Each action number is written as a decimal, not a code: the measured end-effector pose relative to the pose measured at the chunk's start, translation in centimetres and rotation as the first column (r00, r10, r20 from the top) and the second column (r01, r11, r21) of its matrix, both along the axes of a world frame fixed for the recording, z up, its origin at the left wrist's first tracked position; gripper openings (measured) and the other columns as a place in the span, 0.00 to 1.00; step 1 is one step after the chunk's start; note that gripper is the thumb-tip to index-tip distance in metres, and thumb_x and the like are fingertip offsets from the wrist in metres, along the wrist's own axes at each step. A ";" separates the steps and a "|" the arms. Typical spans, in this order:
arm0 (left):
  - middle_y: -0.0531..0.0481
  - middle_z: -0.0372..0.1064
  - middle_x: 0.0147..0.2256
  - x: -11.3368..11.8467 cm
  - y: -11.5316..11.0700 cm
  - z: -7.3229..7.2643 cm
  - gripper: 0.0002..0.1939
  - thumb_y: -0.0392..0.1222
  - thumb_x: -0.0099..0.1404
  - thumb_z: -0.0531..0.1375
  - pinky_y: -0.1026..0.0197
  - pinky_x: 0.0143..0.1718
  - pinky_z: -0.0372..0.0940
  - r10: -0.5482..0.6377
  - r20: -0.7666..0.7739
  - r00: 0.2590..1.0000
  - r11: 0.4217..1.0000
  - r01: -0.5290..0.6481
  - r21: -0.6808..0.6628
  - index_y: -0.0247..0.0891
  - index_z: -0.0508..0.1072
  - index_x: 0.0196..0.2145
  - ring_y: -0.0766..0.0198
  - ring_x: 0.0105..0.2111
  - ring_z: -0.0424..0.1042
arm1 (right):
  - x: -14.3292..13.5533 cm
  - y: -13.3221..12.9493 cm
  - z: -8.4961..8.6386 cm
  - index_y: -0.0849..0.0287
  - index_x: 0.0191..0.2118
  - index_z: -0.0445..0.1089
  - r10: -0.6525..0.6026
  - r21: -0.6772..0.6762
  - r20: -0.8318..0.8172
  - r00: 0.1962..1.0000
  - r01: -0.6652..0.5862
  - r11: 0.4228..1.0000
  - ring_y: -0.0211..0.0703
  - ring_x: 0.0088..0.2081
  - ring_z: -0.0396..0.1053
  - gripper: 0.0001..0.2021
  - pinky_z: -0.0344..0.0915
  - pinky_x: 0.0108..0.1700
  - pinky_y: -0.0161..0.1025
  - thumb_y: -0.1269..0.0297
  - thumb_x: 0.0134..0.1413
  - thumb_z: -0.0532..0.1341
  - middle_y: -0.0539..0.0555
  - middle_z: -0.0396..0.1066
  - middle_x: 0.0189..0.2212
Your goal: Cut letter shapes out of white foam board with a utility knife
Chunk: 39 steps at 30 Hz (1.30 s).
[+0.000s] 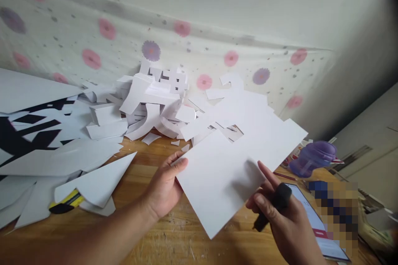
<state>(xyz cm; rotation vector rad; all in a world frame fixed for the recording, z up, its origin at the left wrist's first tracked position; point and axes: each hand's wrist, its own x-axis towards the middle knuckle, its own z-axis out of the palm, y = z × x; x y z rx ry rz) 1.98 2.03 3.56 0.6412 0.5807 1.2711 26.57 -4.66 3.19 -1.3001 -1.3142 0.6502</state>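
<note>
A large white board sheet (pixel 224 174) with irregular cut-outs is held up over the wooden table, one corner pointing towards me. My left hand (pixel 168 184) pinches its left edge, thumb on top. My right hand (pixel 276 211) is closed around a thick black pen-like tool (pixel 273 207), whose thin tip points down and left. The right index finger reaches out along the sheet's right edge and casts a shadow on it; whether it touches cannot be made out. Behind the sheet stands a heap of white cut shapes (pixel 152 99), some with square holes.
A yellow and black utility knife (pixel 66 201) lies among white offcuts (pixel 99 182) on the left. At right are a purple translucent container (pixel 314 157) and a phone or tablet (pixel 311 215). Flowered sheeting (pixel 121 45) covers the wall behind the wooden table (pixel 161 236).
</note>
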 end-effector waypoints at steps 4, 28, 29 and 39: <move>0.52 0.72 0.31 -0.3 -0.2 -0.3 0.18 0.39 0.46 0.73 0.65 0.32 0.65 -0.193 0.004 0.981 0.980 0.192 0.046 0.38 0.71 0.33 0.66 0.30 0.70 | -0.7 1.0 0.1 0.49 0.51 0.75 -0.058 -0.047 -0.334 0.941 0.045 0.998 0.46 0.36 0.74 0.25 0.72 0.33 0.38 0.58 0.43 0.73 0.55 0.77 0.43; 0.46 0.72 0.38 -1.1 -0.4 0.8 0.29 0.37 0.53 0.67 0.66 0.34 0.64 -0.528 -0.118 0.841 0.809 0.540 0.233 0.39 0.73 0.54 0.64 0.35 0.68 | 0.1 2.4 1.4 0.49 0.42 0.80 -0.014 -0.184 -0.582 0.813 -0.115 0.976 0.40 0.32 0.70 0.24 0.67 0.32 0.34 0.65 0.31 0.77 0.50 0.78 0.34; 0.46 0.72 0.39 -1.1 -0.5 0.8 0.29 0.37 0.54 0.67 0.65 0.35 0.65 -0.541 -0.109 0.834 0.804 0.551 0.224 0.40 0.72 0.54 0.63 0.36 0.69 | 0.0 2.4 1.3 0.49 0.42 0.79 -0.007 -0.192 -0.571 0.821 -0.125 0.973 0.41 0.32 0.70 0.24 0.67 0.32 0.35 0.65 0.32 0.77 0.51 0.78 0.34; 0.47 0.75 0.38 -0.9 -0.1 0.3 0.29 0.34 0.51 0.68 0.65 0.33 0.65 -0.551 -0.064 0.832 0.826 0.555 0.102 0.42 0.74 0.52 0.64 0.32 0.71 | 0.1 1.9 0.1 0.55 0.45 0.78 -0.016 -0.160 -0.356 0.934 -0.044 0.986 0.48 0.34 0.72 0.22 0.69 0.32 0.41 0.61 0.39 0.74 0.57 0.78 0.39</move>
